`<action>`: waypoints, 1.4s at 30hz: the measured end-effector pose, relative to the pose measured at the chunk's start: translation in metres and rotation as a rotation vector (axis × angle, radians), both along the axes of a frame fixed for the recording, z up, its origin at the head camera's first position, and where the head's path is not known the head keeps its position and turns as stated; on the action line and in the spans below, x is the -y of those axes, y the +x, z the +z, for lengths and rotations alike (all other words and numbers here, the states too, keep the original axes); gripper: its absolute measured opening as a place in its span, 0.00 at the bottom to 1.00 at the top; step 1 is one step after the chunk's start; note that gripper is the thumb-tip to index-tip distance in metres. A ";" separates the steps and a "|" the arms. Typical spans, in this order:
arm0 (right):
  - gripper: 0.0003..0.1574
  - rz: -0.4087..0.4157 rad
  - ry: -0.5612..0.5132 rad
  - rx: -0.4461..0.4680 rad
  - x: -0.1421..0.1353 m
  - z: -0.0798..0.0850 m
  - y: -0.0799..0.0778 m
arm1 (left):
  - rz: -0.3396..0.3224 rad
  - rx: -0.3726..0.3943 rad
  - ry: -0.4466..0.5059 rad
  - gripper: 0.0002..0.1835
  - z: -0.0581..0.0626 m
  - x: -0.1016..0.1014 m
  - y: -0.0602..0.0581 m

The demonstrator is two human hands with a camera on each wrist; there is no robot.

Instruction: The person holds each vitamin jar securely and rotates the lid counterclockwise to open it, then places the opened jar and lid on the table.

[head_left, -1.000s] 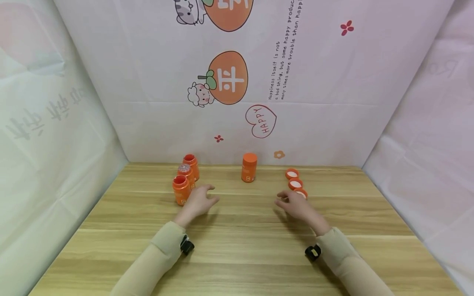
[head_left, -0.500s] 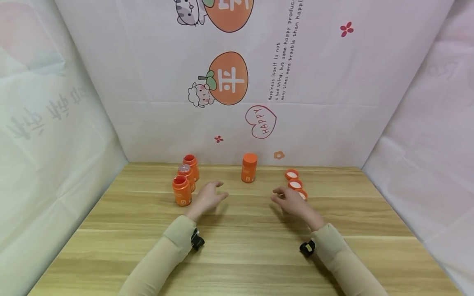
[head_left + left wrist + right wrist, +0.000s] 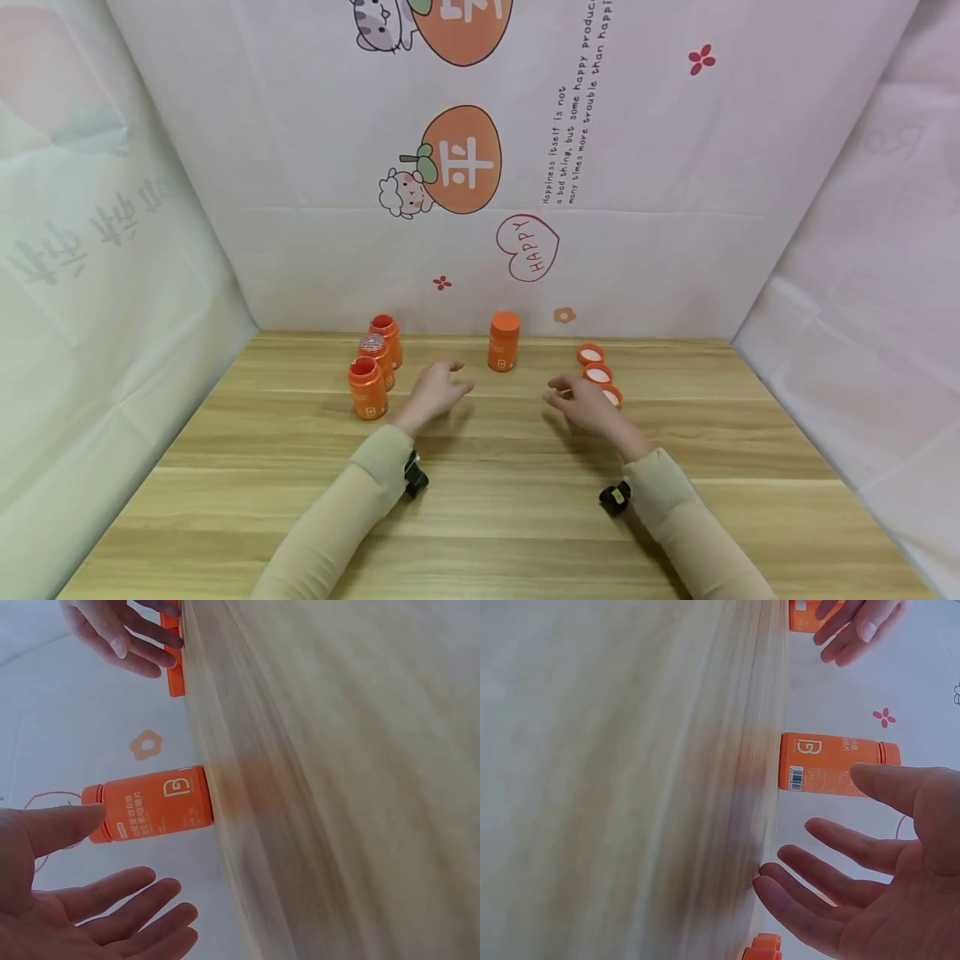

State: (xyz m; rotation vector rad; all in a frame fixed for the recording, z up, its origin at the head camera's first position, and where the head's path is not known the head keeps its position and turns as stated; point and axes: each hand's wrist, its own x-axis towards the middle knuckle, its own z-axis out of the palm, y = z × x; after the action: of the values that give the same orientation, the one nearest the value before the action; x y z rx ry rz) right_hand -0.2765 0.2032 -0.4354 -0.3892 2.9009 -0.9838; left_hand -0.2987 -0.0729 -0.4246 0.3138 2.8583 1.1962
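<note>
A capped orange bottle (image 3: 503, 343) stands upright near the back of the table, between my two hands. My left hand (image 3: 435, 392) is in front and to the left of it, fingers spread and holding nothing. In the left wrist view the thumb (image 3: 64, 827) overlaps the bottle's cap. On the other side my right hand (image 3: 588, 404) hovers low over the table with relaxed fingers, also holding nothing. It partly covers the nearest of three orange caps (image 3: 597, 373), which lie with their white insides up.
Three uncapped orange bottles (image 3: 368, 390) stand in a slanted row at the left; the middle one has a silvery top. White printed cloth (image 3: 630, 275) walls the wooden table (image 3: 517, 517) at the back and both sides.
My left hand has moved right and slightly forward, away from the uncapped bottles. My right hand has shifted a little left and forward. The bottles and caps have stayed put.
</note>
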 end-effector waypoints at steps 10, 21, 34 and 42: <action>0.31 -0.010 -0.017 0.012 0.003 0.002 -0.001 | -0.012 -0.007 0.035 0.31 -0.002 -0.012 -0.014; 0.29 -0.015 -0.031 0.021 0.006 0.000 -0.006 | 0.005 0.007 0.099 0.31 -0.004 -0.024 -0.030; 0.27 -0.024 -0.015 0.003 0.011 -0.001 -0.009 | 0.021 0.035 0.107 0.35 -0.009 -0.039 -0.050; 0.26 -0.017 -0.023 0.007 0.011 -0.001 -0.009 | 0.000 0.034 0.089 0.39 -0.013 -0.046 -0.059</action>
State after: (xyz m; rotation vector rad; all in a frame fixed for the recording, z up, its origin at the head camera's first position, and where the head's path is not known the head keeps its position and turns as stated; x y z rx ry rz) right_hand -0.2854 0.1922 -0.4363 -0.3628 2.8943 -1.0190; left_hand -0.3579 -0.0273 -0.4379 0.2927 2.7813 1.3182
